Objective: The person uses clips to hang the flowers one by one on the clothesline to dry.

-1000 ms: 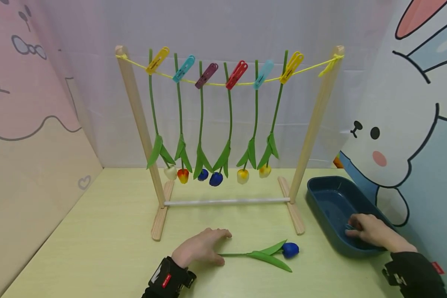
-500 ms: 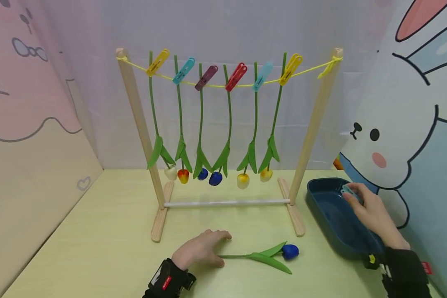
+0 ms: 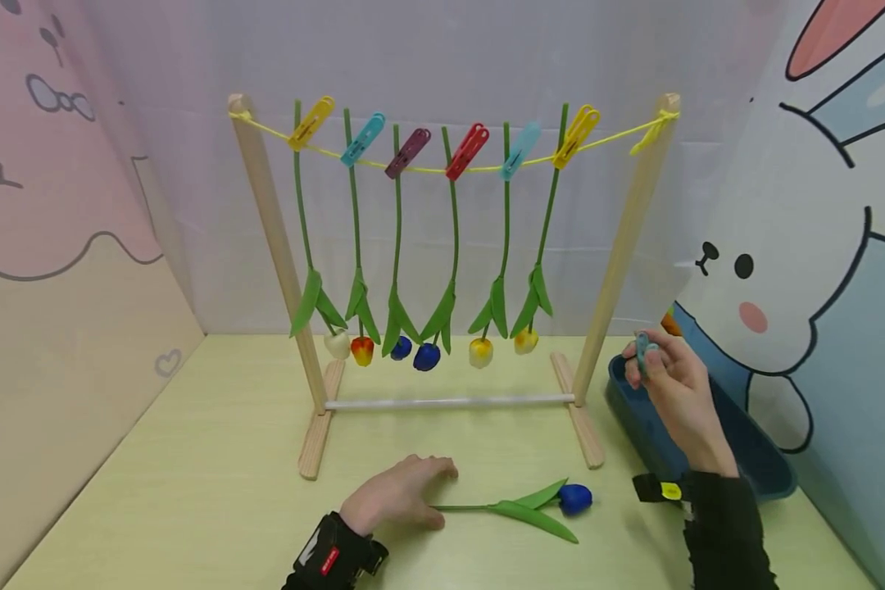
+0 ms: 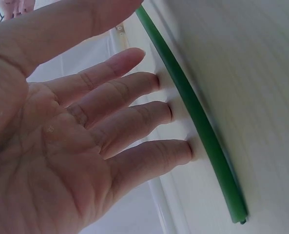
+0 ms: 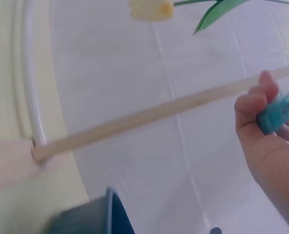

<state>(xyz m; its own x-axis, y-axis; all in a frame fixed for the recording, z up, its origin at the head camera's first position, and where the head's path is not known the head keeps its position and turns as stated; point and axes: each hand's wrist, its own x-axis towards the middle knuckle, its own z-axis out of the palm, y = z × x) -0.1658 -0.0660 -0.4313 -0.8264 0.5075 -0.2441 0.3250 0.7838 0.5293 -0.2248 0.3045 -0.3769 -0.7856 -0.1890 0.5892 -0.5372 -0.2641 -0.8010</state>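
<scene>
My right hand pinches a light blue clothespin above the far end of the dark blue basin. The same clothespin shows between thumb and fingers in the right wrist view. On the table lies a blue artificial tulip, its bloom to the right. My left hand rests on the table at the stem's left end, fingers spread and fairly straight. In the left wrist view the green stem runs just past the fingertips; whether the thumb touches it I cannot tell.
A wooden rack with a yellow string stands at the back. Several tulips hang from it bloom-down by clothespins, among them a red clothespin. A white crossbar joins the rack's feet.
My right hand has lifted out of the basin with the light blue clothespin and moved left and up, towards the rack's right post. The left hand and the lying tulip have stayed put.
</scene>
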